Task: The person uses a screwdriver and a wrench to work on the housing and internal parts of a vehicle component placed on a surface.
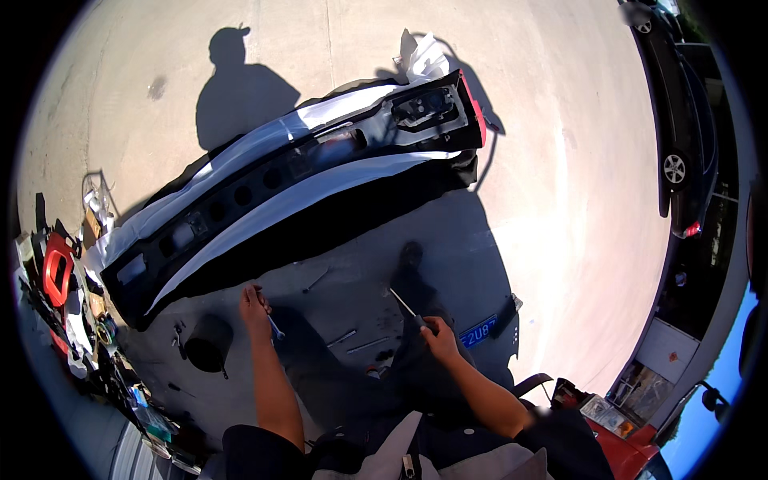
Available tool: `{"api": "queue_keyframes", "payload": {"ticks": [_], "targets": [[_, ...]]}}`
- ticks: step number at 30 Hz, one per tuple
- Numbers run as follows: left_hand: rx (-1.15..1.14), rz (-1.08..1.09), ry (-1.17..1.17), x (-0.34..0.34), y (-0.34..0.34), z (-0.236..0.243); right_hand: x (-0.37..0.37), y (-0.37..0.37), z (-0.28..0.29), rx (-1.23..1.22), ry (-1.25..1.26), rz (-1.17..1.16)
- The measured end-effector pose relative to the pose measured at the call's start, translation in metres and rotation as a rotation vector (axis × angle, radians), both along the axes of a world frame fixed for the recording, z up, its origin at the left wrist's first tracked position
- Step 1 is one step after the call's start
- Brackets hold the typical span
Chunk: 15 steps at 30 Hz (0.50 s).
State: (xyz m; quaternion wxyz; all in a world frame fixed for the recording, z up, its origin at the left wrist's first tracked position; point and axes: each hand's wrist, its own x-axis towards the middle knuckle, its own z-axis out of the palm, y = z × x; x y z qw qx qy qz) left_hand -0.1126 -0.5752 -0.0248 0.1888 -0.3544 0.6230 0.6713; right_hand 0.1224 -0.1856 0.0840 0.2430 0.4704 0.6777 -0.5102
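The concrete floor [560, 160] carries a white car bumper [280, 184] (lying lengthwise); loose hand tools [352, 340] and a black pan [208, 344] lie nearby.

White and black car bumper [264, 180], red tail lamp edge [478, 112], blue plate [478, 332], grey concrete ground [560, 200], red container [58, 268]

Left hand [254, 308] curls around a small wrench [275, 326], its shaft poking out just below the fingers. Right hand [440, 336] grips a screwdriver [404, 306], the blade angling up and left from the fingertips. Beyond both sets of fingers lies a white and black car bumper [280, 200] on the concrete ground [560, 200]. Between the hands, loose metal tools [352, 340] lie in shadow. A blue licence plate [478, 332] sits just right of the right fingers.
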Motion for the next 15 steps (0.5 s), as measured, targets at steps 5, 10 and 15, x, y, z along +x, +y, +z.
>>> {"api": "queue_keyframes", "payload": {"ticks": [5, 10, 15], "targets": [[-0.042, -0.265, -0.097, -0.029, 0.179, -0.042, 0.023, 0.138, 0.000, 0.052, 0.059, -0.111], [-0.003, -0.464, -0.156, -0.070, 0.366, -0.024, -0.006, 0.240, 0.019, 0.069, 0.055, -0.259], [0.074, -0.511, -0.214, -0.117, 0.484, -0.009, -0.050, 0.303, 0.009, 0.062, 0.110, -0.270]]}}
